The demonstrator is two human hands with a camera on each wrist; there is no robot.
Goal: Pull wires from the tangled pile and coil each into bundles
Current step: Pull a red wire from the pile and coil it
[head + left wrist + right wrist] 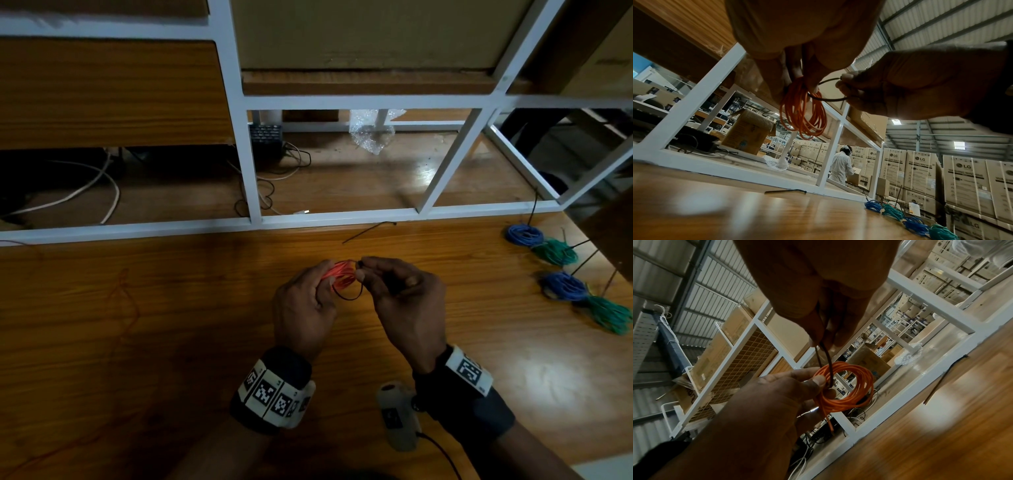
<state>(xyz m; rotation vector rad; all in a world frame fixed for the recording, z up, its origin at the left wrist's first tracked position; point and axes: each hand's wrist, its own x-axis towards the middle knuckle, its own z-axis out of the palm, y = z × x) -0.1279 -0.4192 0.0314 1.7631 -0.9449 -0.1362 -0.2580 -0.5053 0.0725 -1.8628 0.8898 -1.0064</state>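
The left hand point(301, 308) pinches the light, springy orange coil point(846, 386) above the table point(171, 325) while the right hand point(404, 301) pinches a black tie point(830, 97) looped round the strands.

The left hand point(303, 310) covers one side of the orange coil point(340, 275) in the head view, so the grip shows only from the wrist cameras. The black tie point(349, 294) runs into the right hand point(404, 301), and its ends are hidden between the fingers; it is perhaps a cable tie, but the dim light leaves that unsure. On the right of the table point(171, 325), the last green bundle point(611, 315) is cut by the picture's edge. A thin red wire point(123, 298) is too faint to follow.
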